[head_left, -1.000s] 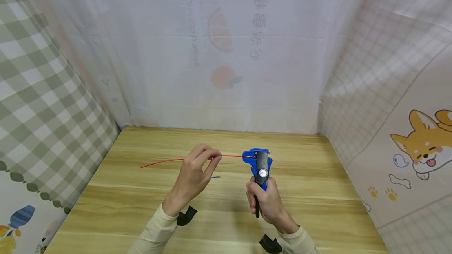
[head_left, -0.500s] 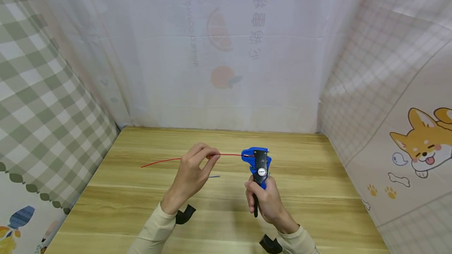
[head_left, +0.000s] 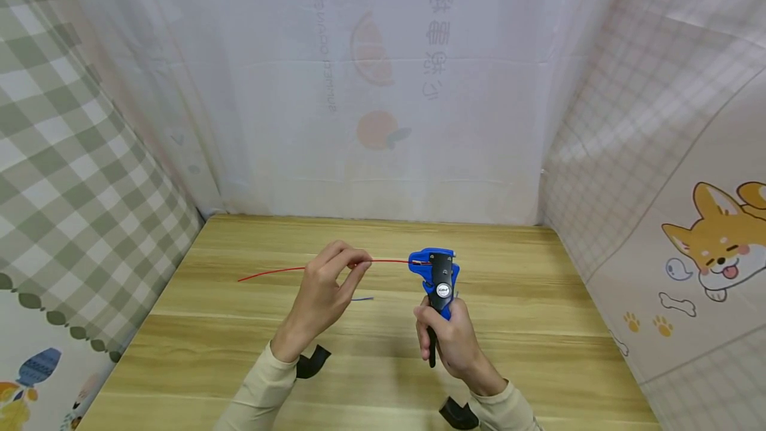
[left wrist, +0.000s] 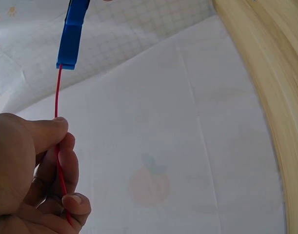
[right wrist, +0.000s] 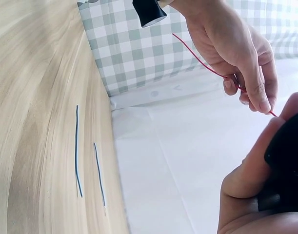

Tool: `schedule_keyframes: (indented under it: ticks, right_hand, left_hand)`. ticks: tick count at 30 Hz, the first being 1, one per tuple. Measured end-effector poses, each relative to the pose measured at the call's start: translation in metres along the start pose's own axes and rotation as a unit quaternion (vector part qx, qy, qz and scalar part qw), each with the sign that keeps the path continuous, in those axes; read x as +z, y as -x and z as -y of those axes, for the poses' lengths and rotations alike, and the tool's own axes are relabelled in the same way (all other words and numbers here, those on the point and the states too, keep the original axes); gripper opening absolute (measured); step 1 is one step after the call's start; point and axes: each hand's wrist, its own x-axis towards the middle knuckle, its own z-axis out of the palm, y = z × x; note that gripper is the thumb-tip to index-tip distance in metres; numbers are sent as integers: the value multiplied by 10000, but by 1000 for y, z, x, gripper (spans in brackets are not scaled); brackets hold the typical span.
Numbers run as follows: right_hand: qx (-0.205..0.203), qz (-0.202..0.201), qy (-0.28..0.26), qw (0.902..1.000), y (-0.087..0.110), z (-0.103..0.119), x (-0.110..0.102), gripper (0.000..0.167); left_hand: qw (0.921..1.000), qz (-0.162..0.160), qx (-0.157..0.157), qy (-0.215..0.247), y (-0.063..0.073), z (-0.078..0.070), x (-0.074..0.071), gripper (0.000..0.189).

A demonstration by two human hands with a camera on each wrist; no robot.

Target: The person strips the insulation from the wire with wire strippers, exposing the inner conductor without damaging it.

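My left hand (head_left: 323,285) pinches a red wire (head_left: 391,261) between thumb and fingertips. Its loose tail reaches out to the left, clear of the tabletop. In the left wrist view the red wire (left wrist: 56,97) runs straight from the thumb into the blue nose of the wire stripper (left wrist: 70,41). With curled fingers, my right hand (head_left: 451,338) grips the black and blue handles of that wire stripper (head_left: 441,271), which stands nose to the left. The wire's right end lies inside the tool's jaws. In the right wrist view the dark handle covers most of the tool.
Two blue wires (right wrist: 77,151) lie apart on the wooden table (head_left: 239,351); a short piece of blue wire (head_left: 362,298) shows beside the left hand in the head view. A pale curtain (head_left: 269,118) borders the back, with patterned cloths on both sides.
Both hands, with the red wire and the wire stripper, have drifted slightly left and up in the head view. The wire's end stays in the tool's jaws.
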Motion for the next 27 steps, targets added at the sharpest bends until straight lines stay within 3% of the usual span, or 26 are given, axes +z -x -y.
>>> schedule_keyframes:
  ticks: [16, 27]
  right_hand:
    - [25, 16, 71, 10000, 2, 0, -1, 18]
    - [3, 0, 116, 9999, 2, 0, 0, 35]
  left_hand:
    - [9999, 78, -24, -69, 1, -1, -3, 15]
    - [10000, 73, 2, -36, 1, -1, -4, 15]
